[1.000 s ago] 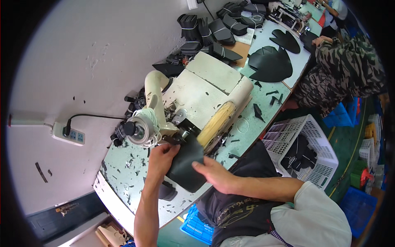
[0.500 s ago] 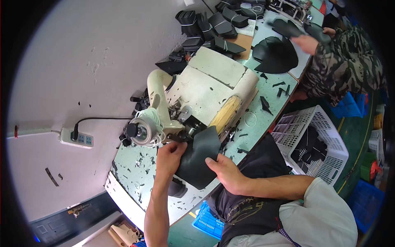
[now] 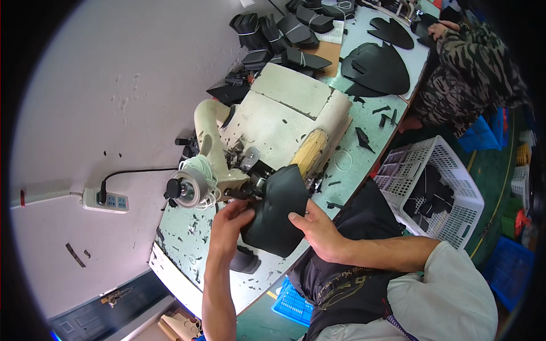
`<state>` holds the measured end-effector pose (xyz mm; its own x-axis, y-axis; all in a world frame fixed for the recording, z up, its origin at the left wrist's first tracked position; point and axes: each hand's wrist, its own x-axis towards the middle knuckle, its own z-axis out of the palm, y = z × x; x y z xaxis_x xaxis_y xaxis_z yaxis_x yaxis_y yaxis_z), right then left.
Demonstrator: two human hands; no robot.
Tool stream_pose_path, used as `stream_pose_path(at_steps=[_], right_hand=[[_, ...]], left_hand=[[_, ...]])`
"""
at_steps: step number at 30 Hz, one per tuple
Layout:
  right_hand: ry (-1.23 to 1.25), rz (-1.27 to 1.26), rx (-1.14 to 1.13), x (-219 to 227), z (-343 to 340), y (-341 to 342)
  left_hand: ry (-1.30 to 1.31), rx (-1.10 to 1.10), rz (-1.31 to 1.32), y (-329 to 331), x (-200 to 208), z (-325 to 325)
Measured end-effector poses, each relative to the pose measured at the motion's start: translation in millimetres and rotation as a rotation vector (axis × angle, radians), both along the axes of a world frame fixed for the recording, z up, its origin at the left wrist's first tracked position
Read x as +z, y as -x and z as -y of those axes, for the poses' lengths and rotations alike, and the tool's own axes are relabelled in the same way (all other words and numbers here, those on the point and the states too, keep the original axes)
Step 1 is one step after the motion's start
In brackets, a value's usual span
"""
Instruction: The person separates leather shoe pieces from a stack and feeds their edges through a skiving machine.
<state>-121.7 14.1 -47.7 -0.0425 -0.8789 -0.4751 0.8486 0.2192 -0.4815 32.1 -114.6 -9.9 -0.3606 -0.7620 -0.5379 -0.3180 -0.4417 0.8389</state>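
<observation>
A flat black leather-like piece (image 3: 276, 219) is held level between my hands, its far edge at the working head (image 3: 259, 179) of a cream-coloured bench machine (image 3: 284, 105). My left hand (image 3: 227, 224) grips the piece's left edge, thumb on top and fingers partly hidden. On the right edge, my right hand (image 3: 319, 234) pinches it, thumb on top and the other fingers underneath. Another small black piece (image 3: 244, 260) lies on the table just below my left hand. Where the piece meets the machine's working parts is partly hidden.
Bundled black pieces (image 3: 296, 31) are stacked behind the machine. Scraps litter the green tabletop (image 3: 187, 238). A white basket (image 3: 449, 187) with black pieces stands at the right. A co-worker's camouflage sleeve (image 3: 478, 62) is at far right; a power strip (image 3: 111, 200) hangs on the wall.
My left hand's fingers have opened out somewhat along the piece's left edge. The co-worker's hand has drawn away to the far right, leaving a black piece on the table. The view has shifted slightly.
</observation>
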Motion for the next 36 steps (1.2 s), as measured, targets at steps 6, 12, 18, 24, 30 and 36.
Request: stream_pose_path(at_steps=[6,12,18,24,30,36], right_hand=[[-0.013,0.011,0.027,8,-4,-7],[-0.134,0.002,0.004,1,1,8],[-0.093,0.097,-0.009,10,-5,1],[-0.109,0.059,-0.041,7,2,8],[-0.225,0.126,0.071,11,-4,5],[-0.135,0.078,-0.022,15,3,15]], left_hand=[[0.17,-0.126,0.438,11,5,4],[-0.048,0.093,-0.062,6,8,-5],[0.154,-0.095,0.449,18,9,2],[0.058,0.095,-0.01,-8,-6,-10],[0.142,-0.07,0.441,6,-2,2],[0.039,-0.037,0.162,-5,3,-6]])
